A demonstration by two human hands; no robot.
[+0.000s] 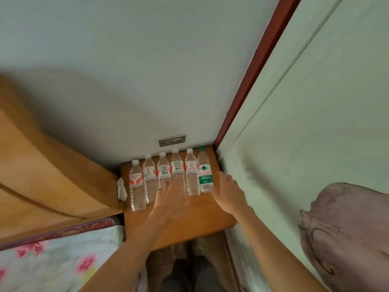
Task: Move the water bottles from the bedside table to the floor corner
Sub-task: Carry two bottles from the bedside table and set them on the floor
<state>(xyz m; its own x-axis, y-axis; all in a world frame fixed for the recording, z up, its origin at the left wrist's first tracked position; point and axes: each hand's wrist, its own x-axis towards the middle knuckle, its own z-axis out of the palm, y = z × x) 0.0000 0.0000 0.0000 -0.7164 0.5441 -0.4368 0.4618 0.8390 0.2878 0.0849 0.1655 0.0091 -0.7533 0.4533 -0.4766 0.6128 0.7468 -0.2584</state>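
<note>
Both arms outstretched forward; left hand [172,199] fingers spread, right hand [228,191] fingers straight, seemingly holding nothing.

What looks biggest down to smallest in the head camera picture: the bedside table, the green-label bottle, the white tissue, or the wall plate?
1. bedside table
2. green-label bottle
3. white tissue and wall plate: these look about alike, and the plate sits farther back, so I won't rank them.

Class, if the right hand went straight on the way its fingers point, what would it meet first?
Probably the green-labelled bottle, rightmost in the row; the right hand angles towards it from close by. Depth is unclear, so contact is uncertain.
</note>
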